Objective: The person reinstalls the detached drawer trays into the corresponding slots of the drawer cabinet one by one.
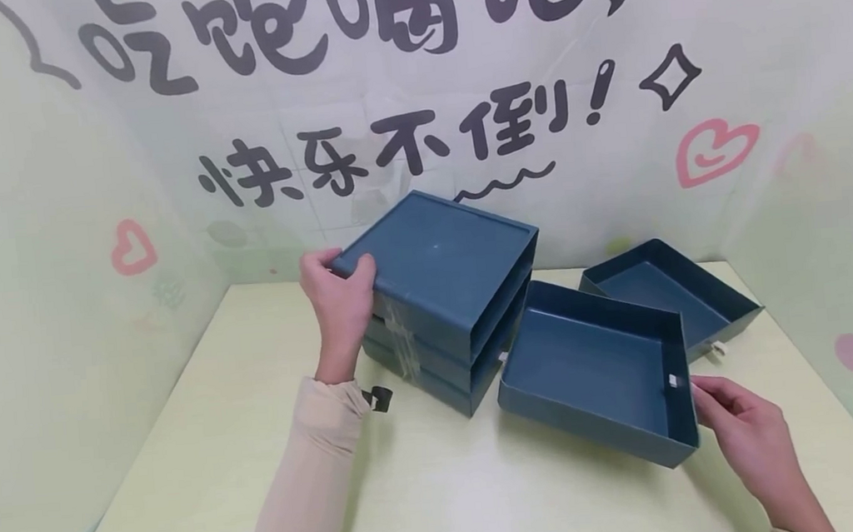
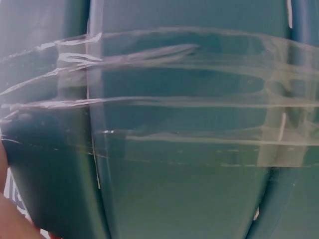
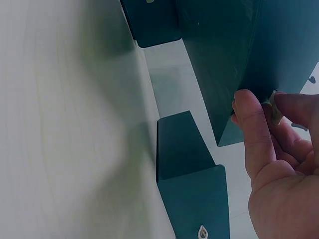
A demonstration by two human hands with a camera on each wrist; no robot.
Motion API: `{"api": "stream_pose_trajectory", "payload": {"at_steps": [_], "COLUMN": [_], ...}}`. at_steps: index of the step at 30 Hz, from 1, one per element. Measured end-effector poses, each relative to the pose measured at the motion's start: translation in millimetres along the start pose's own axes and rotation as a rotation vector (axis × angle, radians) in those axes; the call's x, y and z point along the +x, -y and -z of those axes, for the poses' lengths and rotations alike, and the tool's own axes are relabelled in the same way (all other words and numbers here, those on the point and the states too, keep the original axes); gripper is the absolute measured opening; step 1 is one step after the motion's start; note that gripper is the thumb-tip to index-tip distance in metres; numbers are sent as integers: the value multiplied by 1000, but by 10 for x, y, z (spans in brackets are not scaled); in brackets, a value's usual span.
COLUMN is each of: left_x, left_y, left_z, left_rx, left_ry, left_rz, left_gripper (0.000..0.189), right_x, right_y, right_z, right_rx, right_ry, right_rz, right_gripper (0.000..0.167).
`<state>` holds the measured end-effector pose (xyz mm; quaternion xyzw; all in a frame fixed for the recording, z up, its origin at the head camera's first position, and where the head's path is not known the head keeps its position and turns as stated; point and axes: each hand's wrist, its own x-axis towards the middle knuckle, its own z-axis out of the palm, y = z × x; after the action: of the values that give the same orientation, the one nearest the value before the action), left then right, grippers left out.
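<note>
A blue three-tier drawer cabinet (image 1: 434,265) stands on the table, its openings facing right. My left hand (image 1: 340,294) grips the cabinet's upper left edge, thumb lying on the top panel. Off the cabinet's right side, a blue drawer (image 1: 592,361) is held up tilted above the table. My right hand (image 1: 751,432) pinches the small pull tab on its front wall; in the right wrist view the thumb and fingers close on the pale tab (image 3: 275,107). Clear tape (image 2: 184,104) wraps the cabinet's side in the left wrist view.
A second blue drawer (image 1: 669,289) lies on the table at the back right, with a white pull tab (image 1: 717,350) on its front. Behind the pale table (image 1: 208,450) stands a wall (image 1: 400,126) with printed lettering. A black clip-like piece (image 1: 381,398) shows at the left cuff.
</note>
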<state>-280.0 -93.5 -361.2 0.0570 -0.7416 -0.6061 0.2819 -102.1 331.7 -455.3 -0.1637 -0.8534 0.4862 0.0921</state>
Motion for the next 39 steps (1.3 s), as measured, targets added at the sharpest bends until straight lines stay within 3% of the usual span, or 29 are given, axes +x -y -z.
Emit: {"api": "stream_pose_trajectory", "payload": {"at_steps": [9, 17, 39], "left_x": [-58, -58, -63], "left_y": [-10, -6, -9], "left_z": [9, 24, 9], "left_rx": [-11, -25, -37], "left_ry": [-34, -56, -47], "left_rz": [8, 15, 15], "left_gripper": [48, 48, 49], "right_x": [7, 13, 33], "right_y": [66, 120, 210], "right_z": [-138, -185, -328], "right_rx": [76, 67, 136], "right_ry": [-29, -29, -60], "right_rz": [0, 14, 82], "right_gripper": [39, 43, 34]}}
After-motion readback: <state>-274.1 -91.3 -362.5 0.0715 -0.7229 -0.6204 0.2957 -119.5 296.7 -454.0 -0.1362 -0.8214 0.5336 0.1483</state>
